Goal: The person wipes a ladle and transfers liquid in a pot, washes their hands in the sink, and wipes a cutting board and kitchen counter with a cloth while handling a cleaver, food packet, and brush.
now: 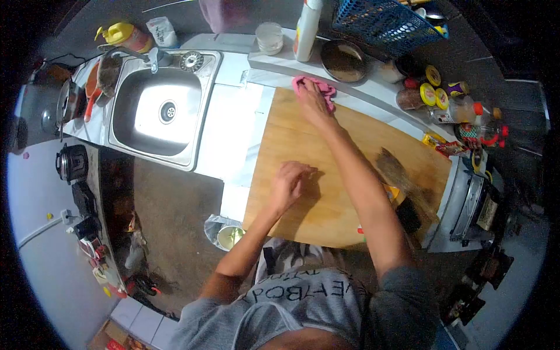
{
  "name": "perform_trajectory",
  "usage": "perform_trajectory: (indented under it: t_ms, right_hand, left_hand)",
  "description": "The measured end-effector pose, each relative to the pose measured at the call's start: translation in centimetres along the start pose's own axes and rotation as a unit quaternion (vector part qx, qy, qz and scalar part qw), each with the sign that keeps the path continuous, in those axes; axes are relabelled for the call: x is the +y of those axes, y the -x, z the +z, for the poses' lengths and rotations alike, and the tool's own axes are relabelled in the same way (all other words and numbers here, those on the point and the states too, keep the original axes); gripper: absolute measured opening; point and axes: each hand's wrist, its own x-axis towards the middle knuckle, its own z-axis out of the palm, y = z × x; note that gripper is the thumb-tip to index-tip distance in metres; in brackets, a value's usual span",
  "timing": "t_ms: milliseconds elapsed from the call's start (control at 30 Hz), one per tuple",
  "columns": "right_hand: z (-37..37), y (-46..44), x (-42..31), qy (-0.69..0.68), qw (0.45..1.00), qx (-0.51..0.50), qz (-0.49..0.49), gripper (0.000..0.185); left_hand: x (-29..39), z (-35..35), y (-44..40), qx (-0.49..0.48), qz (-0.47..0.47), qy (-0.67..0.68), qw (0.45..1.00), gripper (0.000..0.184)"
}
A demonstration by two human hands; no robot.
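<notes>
My right hand (314, 104) is closed on a pink cloth (324, 89), which it presses against the far edge of the wooden board (291, 140), beside the raised white ledge. Part of the cloth sticks out to the right of the fingers. Nearer to me, my left hand (291, 184) hovers over or rests on the left part of the board, with its fingers curled together. Whether those fingers hold anything small cannot be made out. My right forearm crosses the board and hides part of it.
A steel sink (198, 125) lies to the left. Along the ledge stand a white bottle (307, 32), a round pan (343, 60) and several jars (427, 94). A stove (468, 204) is at the right. A bowl (231, 237) sits below the counter's front edge.
</notes>
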Motion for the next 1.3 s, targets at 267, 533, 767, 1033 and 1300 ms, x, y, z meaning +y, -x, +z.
perform_trajectory:
  t_ms: [267, 533, 767, 1033, 1300]
  right_hand:
    - [3.4, -6.1, -5.5, -0.153, 0.979, 0.133, 0.015, 0.025]
    - [-10.8, 0.6, -5.2, -0.627, 0.773, -0.092, 0.033, 0.026]
    - [-18.2, 5.4, 1.2, -0.405, 0.902, -0.142, 0.042, 0.025]
    - [-22.6, 16.2, 8.2, 0.094, 0.985, 0.135, 0.054, 0.031]
    - [-13.2, 16.5, 16.1, 0.081, 0.986, 0.052, 0.135, 0.027]
  left_hand:
    - [-0.9, -4.1, -0.7, 0.072, -0.079, -0.016, 0.994, 0.030]
    - [-2.1, -8.4, -11.1, 0.178, 0.041, -0.028, 0.983, 0.054]
    - [-1.5, -5.8, -17.4, -0.261, -0.071, 0.112, 0.956, 0.041]
    - [5.0, 7.8, -17.6, 0.019, 0.194, -0.077, 0.978, 0.024]
    - [-2.8, 19.1, -19.0, -0.063, 0.182, -0.282, 0.940, 0.031]
